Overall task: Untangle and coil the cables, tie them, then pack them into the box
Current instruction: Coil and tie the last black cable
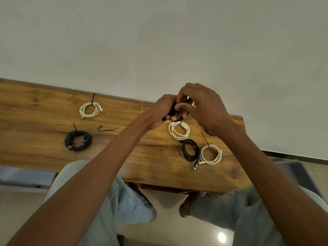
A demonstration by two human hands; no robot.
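We see a small black cable bundle (173,110) held up above the far table edge, mostly hidden, so we cannot tell how neatly it is wound. On the wooden top lie five coiled cables. A white coil (90,109) at far left carries a black tie sticking up. Nearer, a thick black coil (78,140) is also tied, and a loose black zip tie (106,129) lies just beside it. At right, a white coil (179,130) sits just below the held bundle. A slim black coil (190,150) touches a tied white coil (210,154) to its right.
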